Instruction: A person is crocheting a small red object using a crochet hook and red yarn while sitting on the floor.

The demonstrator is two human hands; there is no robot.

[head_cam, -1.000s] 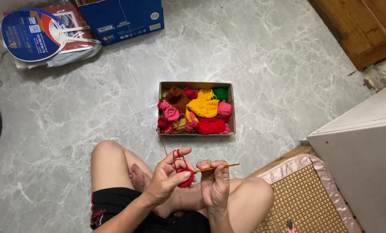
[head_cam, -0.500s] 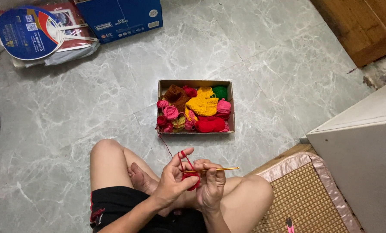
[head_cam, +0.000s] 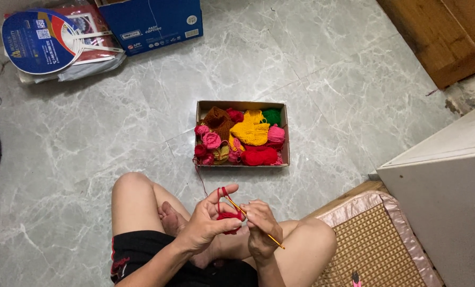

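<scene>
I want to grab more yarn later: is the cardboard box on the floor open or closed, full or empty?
Open and full. The cardboard box has no lid on it, and yarn pieces in yellow, red, pink, brown and green fill it.

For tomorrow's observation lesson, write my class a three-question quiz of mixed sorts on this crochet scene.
1. True or false: the cardboard box of yarn sits on the woven mat.
2. Which hand holds the crochet hook? A left, B right.
3. What colour is the yarn strand running from the box to the left hand?

Key: 1 false, it sits on the marble floor. 2 B, the right hand. 3 red, looped over the left forefinger.
</scene>
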